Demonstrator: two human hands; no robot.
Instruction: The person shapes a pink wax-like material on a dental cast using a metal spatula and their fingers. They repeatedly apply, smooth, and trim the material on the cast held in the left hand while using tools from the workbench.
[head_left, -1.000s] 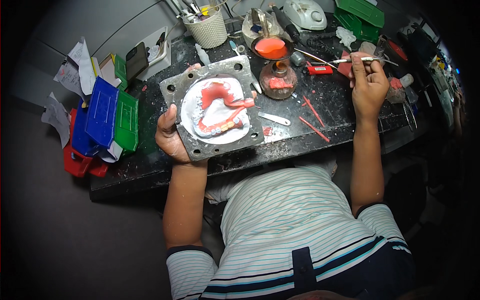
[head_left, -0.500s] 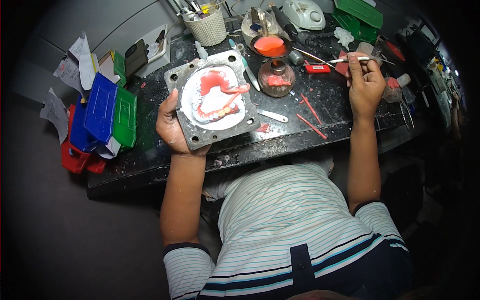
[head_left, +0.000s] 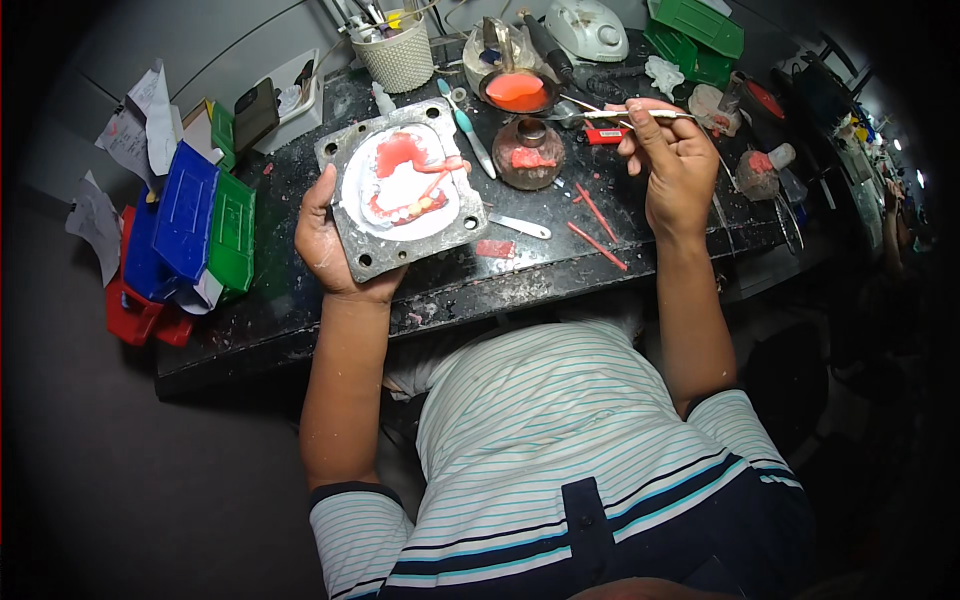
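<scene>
My left hand (head_left: pixel 326 245) grips a square grey metal flask (head_left: pixel 425 252) by its left and near edges, tilted above the bench. White plaster (head_left: pixel 360 210) fills the flask, with a denture set in it: red-pink wax (head_left: pixel 400 152) and a row of teeth (head_left: pixel 428 205). My right hand (head_left: pixel 672 165) pinches a thin wax spatula (head_left: pixel 650 114) with a whitish handle. The spatula's metal end points left, close to a small dark pan of molten red wax (head_left: pixel 520 93). Below the pan stands a round burner (head_left: pixel 527 158) with pink wax stuck on it.
Pink wax sticks (head_left: pixel 597 212), a knife (head_left: pixel 520 226) and a teal-and-white brush (head_left: pixel 474 140) lie on the black bench (head_left: pixel 440 312). A red lighter (head_left: pixel 604 136) is beside the burner. Blue and green bins (head_left: pixel 187 215) stand at left, a tool cup (head_left: pixel 395 62) behind.
My right hand has moved left with the spatula, bringing its metal end near the pan and burner. My left hand still holds the flask; the whole view has shifted slightly.
</scene>
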